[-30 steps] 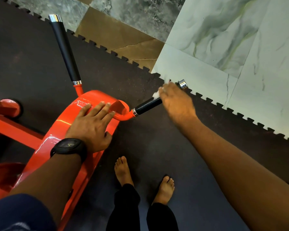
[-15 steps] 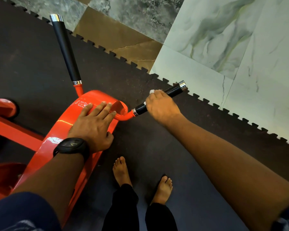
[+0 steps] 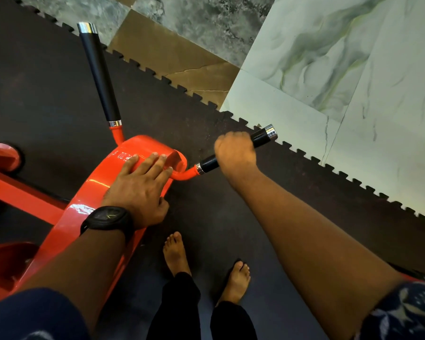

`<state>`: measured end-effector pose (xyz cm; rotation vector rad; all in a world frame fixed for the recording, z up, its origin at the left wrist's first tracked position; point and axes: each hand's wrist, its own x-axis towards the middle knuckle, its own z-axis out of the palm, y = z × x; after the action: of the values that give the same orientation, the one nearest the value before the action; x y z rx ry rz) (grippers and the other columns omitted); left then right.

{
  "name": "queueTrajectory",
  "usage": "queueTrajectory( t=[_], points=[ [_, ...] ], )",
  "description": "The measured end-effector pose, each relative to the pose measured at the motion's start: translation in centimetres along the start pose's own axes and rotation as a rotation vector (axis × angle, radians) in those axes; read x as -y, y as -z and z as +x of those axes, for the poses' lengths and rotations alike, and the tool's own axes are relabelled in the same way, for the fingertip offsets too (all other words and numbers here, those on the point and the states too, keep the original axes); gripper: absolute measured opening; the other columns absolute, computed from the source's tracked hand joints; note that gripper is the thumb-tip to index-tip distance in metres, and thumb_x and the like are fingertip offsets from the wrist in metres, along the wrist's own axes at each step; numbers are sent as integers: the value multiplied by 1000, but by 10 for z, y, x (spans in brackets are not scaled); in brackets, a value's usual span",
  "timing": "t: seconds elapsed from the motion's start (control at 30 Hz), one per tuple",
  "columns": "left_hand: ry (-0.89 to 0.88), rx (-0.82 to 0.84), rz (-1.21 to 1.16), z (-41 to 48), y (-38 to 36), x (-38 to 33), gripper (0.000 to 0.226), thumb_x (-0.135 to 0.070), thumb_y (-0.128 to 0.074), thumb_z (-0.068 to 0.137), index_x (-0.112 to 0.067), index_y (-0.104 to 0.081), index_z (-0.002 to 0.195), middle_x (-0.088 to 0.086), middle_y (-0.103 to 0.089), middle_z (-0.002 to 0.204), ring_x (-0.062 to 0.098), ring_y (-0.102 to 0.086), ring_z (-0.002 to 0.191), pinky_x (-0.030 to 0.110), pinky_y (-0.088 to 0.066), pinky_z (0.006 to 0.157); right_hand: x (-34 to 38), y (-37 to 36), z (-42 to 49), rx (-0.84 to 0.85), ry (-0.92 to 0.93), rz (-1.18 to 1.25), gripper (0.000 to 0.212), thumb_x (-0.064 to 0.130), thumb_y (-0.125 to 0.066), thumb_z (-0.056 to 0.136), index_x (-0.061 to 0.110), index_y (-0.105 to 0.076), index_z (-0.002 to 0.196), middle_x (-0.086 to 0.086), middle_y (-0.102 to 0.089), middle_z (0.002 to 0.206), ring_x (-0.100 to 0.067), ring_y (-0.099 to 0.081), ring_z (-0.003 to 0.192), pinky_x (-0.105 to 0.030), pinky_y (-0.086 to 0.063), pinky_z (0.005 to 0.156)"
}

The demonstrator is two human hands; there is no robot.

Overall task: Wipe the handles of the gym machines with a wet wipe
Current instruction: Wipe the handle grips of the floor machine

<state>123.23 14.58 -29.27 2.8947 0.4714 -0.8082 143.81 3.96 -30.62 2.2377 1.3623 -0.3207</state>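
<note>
Your right grip (image 3: 234, 153) is curling in a fist round the short black handle (image 3: 261, 136), matte w/ chrome end cap, sticking out rt of the glossy orange machine arm (image 3: 88, 197), above the dark rubber mat (image 3: 206, 217). Your left grip (image 3: 140, 185) is lying flat, fingers straight, on that arm.

Dark rubber mat (image 3: 231, 217) across most of the floor, ending along its far and right sides in a toothed, jigsaw-cut edge (image 3: 329, 165). Beyond that edge, bare tiling: pale green-veined marble tiles (image 3: 353, 69) to the right, a brown tile (image 3: 169, 57) and a grey mottled tile (image 3: 194, 18) toward the far side. On the mat's left part, red machine frame (image 3: 88, 192), with a round red foot (image 3: 3, 155) at the left edge. Near the mat's near edge, left foot (image 3: 176, 253) and right foot (image 3: 236, 280), bare, side by side, apart.
</note>
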Motion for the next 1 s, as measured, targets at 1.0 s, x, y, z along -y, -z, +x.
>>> queueTrajectory(
  t=[1.0],
  points=[
    [-2, -12, -15, -2, 1, -1, 83, -45, -42, 73, -17, -43, 151, 9, -30, 162, 24, -22, 152, 48, -9, 119, 13, -52, -32, -744, -863, 1302, 37, -2, -62, 92, 10, -61, 127, -11, -50, 124, -14, -54, 108, -8, -43, 94]
  ],
)
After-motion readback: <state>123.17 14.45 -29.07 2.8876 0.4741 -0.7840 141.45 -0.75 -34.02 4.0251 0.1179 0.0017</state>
